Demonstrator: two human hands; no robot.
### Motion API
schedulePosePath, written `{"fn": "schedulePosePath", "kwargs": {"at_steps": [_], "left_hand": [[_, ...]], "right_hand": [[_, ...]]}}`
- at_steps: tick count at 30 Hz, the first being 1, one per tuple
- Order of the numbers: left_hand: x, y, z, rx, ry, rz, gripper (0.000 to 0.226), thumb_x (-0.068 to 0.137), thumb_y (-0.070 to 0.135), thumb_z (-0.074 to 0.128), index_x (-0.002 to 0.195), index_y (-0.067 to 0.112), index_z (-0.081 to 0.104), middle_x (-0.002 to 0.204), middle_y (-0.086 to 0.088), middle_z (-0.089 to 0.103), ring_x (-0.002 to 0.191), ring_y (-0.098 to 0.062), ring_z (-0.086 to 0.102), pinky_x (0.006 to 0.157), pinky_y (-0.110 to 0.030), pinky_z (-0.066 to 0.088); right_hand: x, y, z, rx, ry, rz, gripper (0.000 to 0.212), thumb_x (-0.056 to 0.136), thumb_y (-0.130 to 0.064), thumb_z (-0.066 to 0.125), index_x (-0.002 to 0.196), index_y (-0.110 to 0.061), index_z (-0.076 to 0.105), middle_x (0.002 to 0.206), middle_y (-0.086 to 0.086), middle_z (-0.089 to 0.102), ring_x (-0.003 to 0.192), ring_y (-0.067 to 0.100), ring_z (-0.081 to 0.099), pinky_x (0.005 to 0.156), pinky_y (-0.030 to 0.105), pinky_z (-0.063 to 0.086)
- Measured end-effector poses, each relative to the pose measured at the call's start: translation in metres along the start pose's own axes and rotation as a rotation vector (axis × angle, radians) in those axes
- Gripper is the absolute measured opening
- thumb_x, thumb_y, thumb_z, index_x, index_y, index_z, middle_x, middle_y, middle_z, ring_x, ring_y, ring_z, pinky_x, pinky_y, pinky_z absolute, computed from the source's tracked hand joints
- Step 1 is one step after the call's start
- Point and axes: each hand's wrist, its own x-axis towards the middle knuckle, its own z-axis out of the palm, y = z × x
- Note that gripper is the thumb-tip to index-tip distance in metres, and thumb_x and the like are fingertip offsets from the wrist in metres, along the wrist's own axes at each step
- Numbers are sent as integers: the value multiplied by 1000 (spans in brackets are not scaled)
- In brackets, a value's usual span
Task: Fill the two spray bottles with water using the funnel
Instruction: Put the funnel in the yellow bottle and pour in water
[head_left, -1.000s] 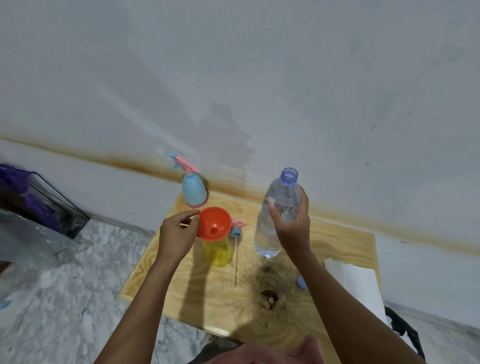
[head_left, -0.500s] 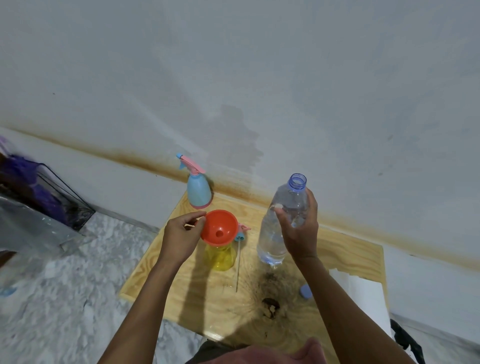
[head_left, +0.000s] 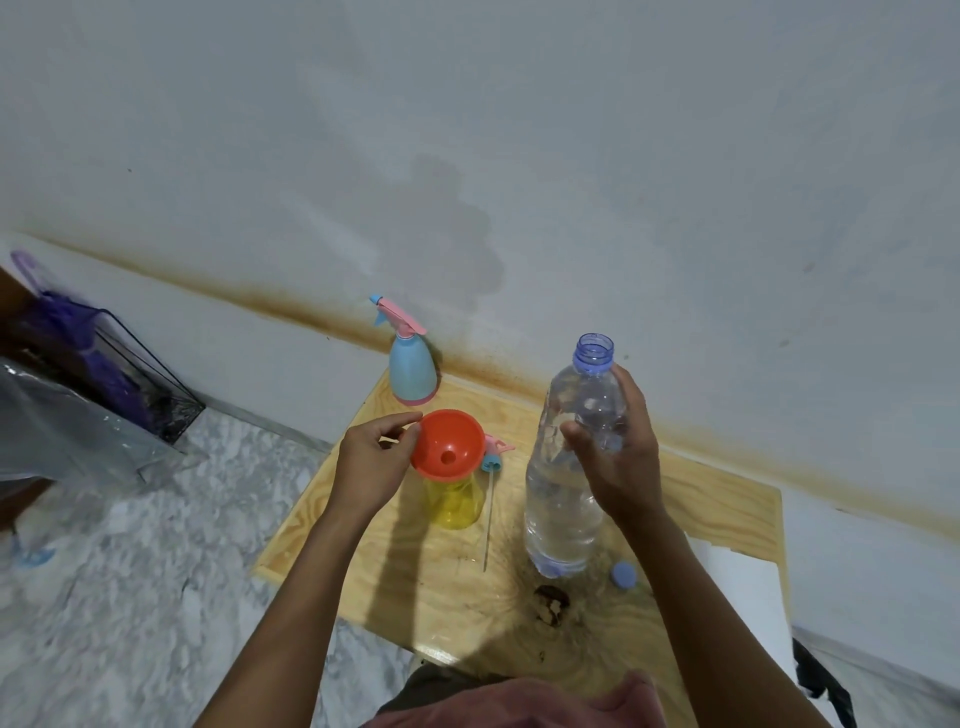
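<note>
An orange funnel (head_left: 449, 443) sits in the mouth of a yellow spray bottle (head_left: 453, 501) standing on the wooden table (head_left: 727, 493). My left hand (head_left: 371, 457) pinches the funnel's left rim. My right hand (head_left: 621, 452) grips a clear, uncapped water bottle (head_left: 563, 499), upright and partly full, to the right of the funnel. A blue spray bottle (head_left: 412, 373) with a pink trigger head stands at the table's back edge. The yellow bottle's pink and blue spray head with its tube (head_left: 491, 462) lies on the table between the two bottles.
A blue bottle cap (head_left: 623, 574) lies on the table by the water bottle's base, near a dark knot (head_left: 552, 605). White paper (head_left: 727, 587) covers the table's right side. A dark wire rack (head_left: 140, 384) with purple items and clear plastic (head_left: 67, 436) stands on the marble floor at left.
The view has shifted slightly. My right hand has raised the water bottle a little and holds it more upright. My left hand stays on the funnel's rim.
</note>
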Motion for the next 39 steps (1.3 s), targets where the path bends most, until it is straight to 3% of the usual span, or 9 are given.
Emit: {"fn": "schedulePosePath", "kwargs": {"at_steps": [7,11,14,18,21,28,34,36,39], "left_hand": [[0,-2,-1,-15,4,1,17,92,18,67,106,20,76,85,4,69,86,-26,69,75,-27,56],[-1,-3,-1,-13,6,2,17,92,18,66,106,20,77,85,3,70,86,-25,70,80,-33,57],[0,-4,0,-9,11,12,18,92,19,66,107,19,77,84,3,71,84,-23,69,76,-29,56],[1,-4,1,-3,12,28,19,92,18,66,108,18,77,83,5,70,82,-20,68,74,-27,54],[1,-5,2,-8,14,27,20,92,18,65,108,18,77,82,8,69,79,-16,66,71,-23,52],[1,-8,1,-24,15,21,20,92,19,65,108,18,77,84,7,71,86,-21,69,80,-32,58],[1,-7,1,-27,22,27,19,92,19,66,108,17,77,84,8,71,87,-22,70,80,-32,57],[1,-7,1,-28,21,29,20,92,18,66,108,17,77,84,8,71,87,-22,70,80,-32,57],[1,-8,1,-25,19,25,20,92,19,66,108,17,77,85,6,71,88,-23,70,81,-34,58]], "right_hand": [[-6,-14,0,30,-236,49,60,81,-47,67,134,-47,39,122,-42,55,111,-6,62,90,16,51],[-14,-15,2,18,-314,90,56,81,-55,67,129,-64,39,123,-34,59,112,5,65,92,39,56],[-18,-13,4,21,-368,125,57,81,-59,68,131,-60,40,128,-21,62,113,9,65,92,46,56],[-22,-16,6,39,-433,147,53,82,-52,68,128,-59,43,107,-7,72,81,5,71,65,21,53],[-22,-15,7,40,-469,157,54,82,-51,67,130,-53,43,104,-9,71,79,0,69,64,14,49],[-22,-14,10,4,-552,183,47,88,-42,66,127,-53,43,109,-11,69,89,2,71,68,15,52],[-23,-16,12,-4,-590,234,40,88,-44,64,123,-51,47,93,-16,71,76,2,70,63,23,56],[-22,-15,12,-10,-610,251,43,88,-43,64,128,-48,47,92,-17,72,73,7,71,64,32,59],[-21,-12,13,-34,-650,286,50,90,-44,65,137,-31,50,92,-18,72,76,9,70,69,30,57]]}}
